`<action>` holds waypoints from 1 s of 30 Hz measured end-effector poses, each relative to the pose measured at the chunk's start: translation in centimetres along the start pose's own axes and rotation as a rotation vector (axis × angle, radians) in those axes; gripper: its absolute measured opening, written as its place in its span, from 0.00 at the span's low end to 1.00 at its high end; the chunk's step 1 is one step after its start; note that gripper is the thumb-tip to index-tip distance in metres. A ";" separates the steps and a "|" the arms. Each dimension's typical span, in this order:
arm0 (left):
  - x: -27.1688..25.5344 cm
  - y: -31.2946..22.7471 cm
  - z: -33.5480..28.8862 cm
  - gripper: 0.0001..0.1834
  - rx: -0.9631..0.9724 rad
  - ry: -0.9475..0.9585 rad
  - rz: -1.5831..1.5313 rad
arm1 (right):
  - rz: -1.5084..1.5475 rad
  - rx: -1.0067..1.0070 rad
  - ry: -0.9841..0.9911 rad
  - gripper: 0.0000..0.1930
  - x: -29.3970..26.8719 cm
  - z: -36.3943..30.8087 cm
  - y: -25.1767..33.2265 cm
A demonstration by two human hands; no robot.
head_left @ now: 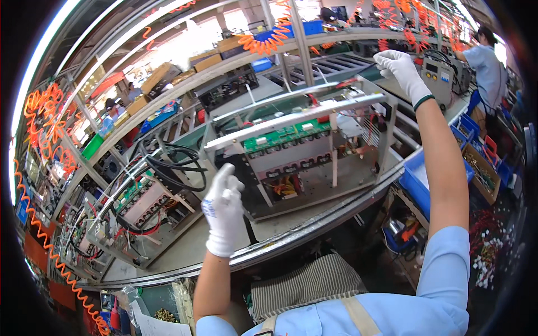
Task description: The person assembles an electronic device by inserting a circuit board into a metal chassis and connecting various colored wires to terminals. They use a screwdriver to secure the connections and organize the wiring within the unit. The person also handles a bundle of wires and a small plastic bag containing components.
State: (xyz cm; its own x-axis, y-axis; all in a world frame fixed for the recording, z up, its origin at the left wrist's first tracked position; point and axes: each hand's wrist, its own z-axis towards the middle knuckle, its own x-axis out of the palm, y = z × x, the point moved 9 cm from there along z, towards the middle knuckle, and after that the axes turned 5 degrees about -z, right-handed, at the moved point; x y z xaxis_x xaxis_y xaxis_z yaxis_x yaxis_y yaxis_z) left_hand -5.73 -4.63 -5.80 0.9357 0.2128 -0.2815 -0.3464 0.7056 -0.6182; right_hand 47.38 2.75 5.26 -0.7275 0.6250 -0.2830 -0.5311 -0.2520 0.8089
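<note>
An open metal-framed electrical unit (302,173) stands upright in front of me, showing a green circuit board (286,139) and dark components. My left hand (223,215), in a white glove, is raised by its near left corner, fingers partly stretched and apart, with nothing visible in them. Whether it touches the frame I cannot tell. My right hand (400,70), also gloved in white, is held high beyond the unit's right end. Its fingers are bent together; anything in them is hidden.
Similar open units (143,207) with black cables stand at left on the curved conveyor line (314,218). Orange coiled hoses (274,36) hang overhead. Blue bins (417,182) sit at right, near a grey box with gauges (437,78). A co-worker (485,67) in light blue stands far right.
</note>
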 end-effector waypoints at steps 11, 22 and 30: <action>-0.4 -2.6 9.4 0.09 0.247 0.098 0.648 | -0.305 -0.034 0.385 0.12 -6.3 -13.1 -1.5; 0.6 -0.8 10.3 0.11 0.322 0.299 0.971 | -0.477 -0.367 0.401 0.16 -2.0 -19.4 9.2; -1.8 11.6 17.2 0.22 -0.009 0.531 0.671 | -0.857 0.072 -0.338 0.17 -37.4 -33.3 5.3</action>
State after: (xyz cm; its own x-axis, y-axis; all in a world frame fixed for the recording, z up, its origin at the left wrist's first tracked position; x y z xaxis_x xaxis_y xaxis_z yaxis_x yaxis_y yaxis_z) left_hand -10.33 14.81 0.12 0.3776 0.2375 -0.8950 -0.8184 0.5377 -0.2026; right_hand 57.29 -46.63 2.99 0.0732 0.7619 -0.6435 -0.7931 0.4357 0.4256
